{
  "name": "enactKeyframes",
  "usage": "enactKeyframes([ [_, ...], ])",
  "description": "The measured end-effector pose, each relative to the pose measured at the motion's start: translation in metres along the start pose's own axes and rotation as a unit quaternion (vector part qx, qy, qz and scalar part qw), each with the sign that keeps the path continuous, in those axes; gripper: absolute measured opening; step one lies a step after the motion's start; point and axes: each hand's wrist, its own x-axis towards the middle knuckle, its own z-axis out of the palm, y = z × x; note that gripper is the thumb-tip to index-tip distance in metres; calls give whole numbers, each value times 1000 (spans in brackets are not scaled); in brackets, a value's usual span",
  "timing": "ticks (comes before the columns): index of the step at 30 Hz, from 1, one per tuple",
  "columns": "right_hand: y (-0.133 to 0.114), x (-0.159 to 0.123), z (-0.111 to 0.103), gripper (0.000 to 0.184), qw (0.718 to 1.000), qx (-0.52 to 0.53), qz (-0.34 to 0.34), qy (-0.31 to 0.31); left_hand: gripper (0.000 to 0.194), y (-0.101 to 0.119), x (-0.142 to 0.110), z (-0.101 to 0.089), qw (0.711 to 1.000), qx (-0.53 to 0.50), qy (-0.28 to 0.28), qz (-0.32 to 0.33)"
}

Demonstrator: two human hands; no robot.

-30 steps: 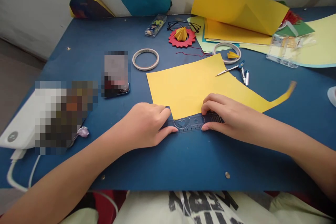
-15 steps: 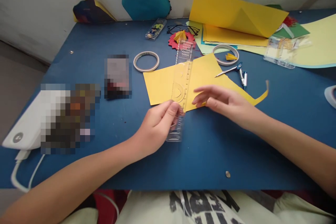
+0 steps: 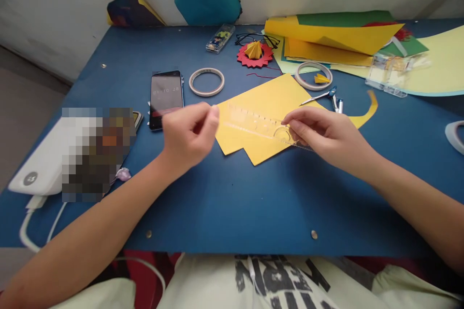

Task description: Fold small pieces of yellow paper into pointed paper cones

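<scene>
A clear plastic ruler (image 3: pixel 259 123) with a protractor shape cut in it slants across a yellow sheet of paper (image 3: pixel 286 94). My right hand (image 3: pixel 322 133) pinches the ruler near its right end. Close to the ruler's faint, blurred left end, my left hand (image 3: pixel 190 133) is curled closed; whether it grips that end I cannot tell. The sheet lies on the blue table and has a stepped notch in its near edge. A curling yellow strip (image 3: pixel 368 111) sticks out on the right. A compass (image 3: pixel 331 99) lies beyond my right hand.
Two tape rolls (image 3: pixel 206 82) lie behind the sheet. A phone (image 3: pixel 166 99) and a white power bank (image 3: pixel 47 159) with cables are on the left. Further back are a red and yellow paper piece (image 3: pixel 254 53), glasses (image 3: pixel 259 38), coloured papers (image 3: pixel 326 38) and a clear plastic case (image 3: pixel 386 75).
The ruler has swung from nearly upright in view to lying crosswise. My right hand has taken hold of it. My left hand has moved left and up, and the sheet's notch has come into view.
</scene>
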Motion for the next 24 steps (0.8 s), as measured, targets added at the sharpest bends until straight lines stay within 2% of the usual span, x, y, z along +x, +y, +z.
enactKeyframes([
  [1,2,1,-2,18,992,-112,-54,16,30,-4,3,-2,1000,-2,22,-18],
  [2,5,2,-3,20,970,-215,-107,17,24,-7,5,-2,1000,-3,5,-20],
  [3,9,3,-3,23,942,-298,-152,1,20,-9,6,-2,999,0,-39,-7],
  [5,17,7,-3,28,901,-380,-203,-53,23,-7,4,0,984,25,-170,41],
  [7,26,10,-6,30,892,-396,-203,-76,31,-1,-2,2,951,72,-293,74],
  [8,30,10,-9,31,892,-404,-188,-74,37,3,-5,2,934,96,-336,80],
  [10,36,10,-18,45,892,-417,-153,-82,60,9,-9,1,912,131,-379,90],
  [12,39,8,-26,64,892,-423,-108,-117,73,11,-9,-2,906,147,-380,115],
  [13,38,7,-30,67,890,-429,-90,-128,70,11,-8,-3,906,150,-373,133],
  [15,34,2,-32,66,882,-447,-71,-133,53,7,-5,-7,904,155,-357,178],
  [18,21,-6,-26,62,863,-480,-85,-129,28,0,-1,-10,892,175,-339,243],
  [21,7,-16,-17,60,846,-509,-99,-128,26,-2,2,-15,881,201,-309,297],
  [24,-4,-26,-10,55,830,-528,-119,-131,26,-3,4,-18,880,214,-281,318],
])
